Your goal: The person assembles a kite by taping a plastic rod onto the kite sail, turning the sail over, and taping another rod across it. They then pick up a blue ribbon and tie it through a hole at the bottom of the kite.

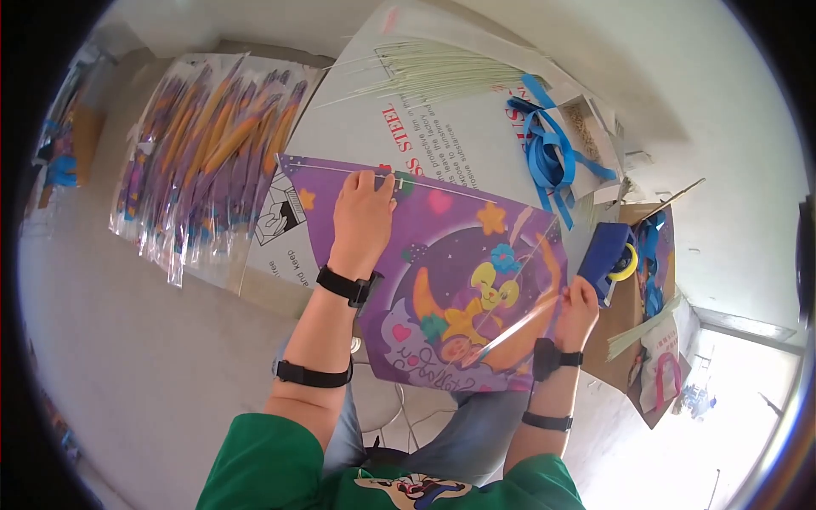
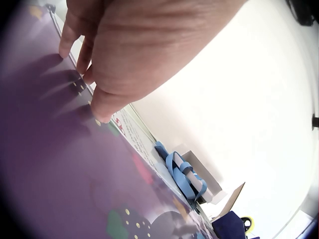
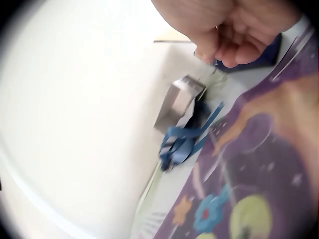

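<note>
Well, the left hand (image 1: 365, 225) has its fingers loosely spread, tips resting on the far edge of a purple printed sheet (image 1: 408, 221) and not curled round it. The right hand (image 1: 580, 310) has its fingers curled in toward the thumb, at the sheet's right side; whether they pinch something small, I cannot tell. The sheet lies across the near part of the table (image 1: 344, 110), its near end over the person's lap. Just beyond the right hand is a blue tape dispenser (image 1: 602, 242) with a yellow roll. Farther off on the right, blue ribbon (image 1: 548, 157) lies beside a small box (image 3: 169, 107), and thin pale sticks (image 1: 442, 72) spread along the far side. Bagged packs (image 1: 204, 153) lie left; a cardboard box (image 1: 608, 348) stands at right.
</note>
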The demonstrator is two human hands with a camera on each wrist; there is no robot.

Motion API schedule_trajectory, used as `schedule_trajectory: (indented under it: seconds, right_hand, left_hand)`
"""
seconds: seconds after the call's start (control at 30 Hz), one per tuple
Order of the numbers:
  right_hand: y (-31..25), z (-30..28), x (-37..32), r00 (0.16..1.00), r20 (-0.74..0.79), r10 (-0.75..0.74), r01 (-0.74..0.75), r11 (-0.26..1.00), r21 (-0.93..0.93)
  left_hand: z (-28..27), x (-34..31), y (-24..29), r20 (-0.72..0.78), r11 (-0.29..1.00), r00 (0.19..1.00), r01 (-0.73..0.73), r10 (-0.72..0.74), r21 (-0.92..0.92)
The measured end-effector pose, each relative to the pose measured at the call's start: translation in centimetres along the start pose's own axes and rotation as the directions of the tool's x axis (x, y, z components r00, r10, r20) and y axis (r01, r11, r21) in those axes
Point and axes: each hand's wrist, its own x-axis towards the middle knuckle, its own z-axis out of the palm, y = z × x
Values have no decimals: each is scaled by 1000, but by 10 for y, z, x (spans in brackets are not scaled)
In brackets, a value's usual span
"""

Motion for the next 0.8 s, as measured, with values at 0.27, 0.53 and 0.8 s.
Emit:
schedule_trajectory:
  seconds: [0.27,0.53,0.8]
  right_hand:
    - [-8,164,-26,865,501,31,-50,998,25]
    - [9,257,-47,834,546,80,-64,997,-48]
    - [15,273,-51,849,522,75,-21,994,-110]
  left_hand:
    - [0,2,3,9,999,999,37,-37,5]
    - [-1,4,3,-5,999,999,37,-37,19]
    - [-2,3,3,4,999,999,46,-46,-4]
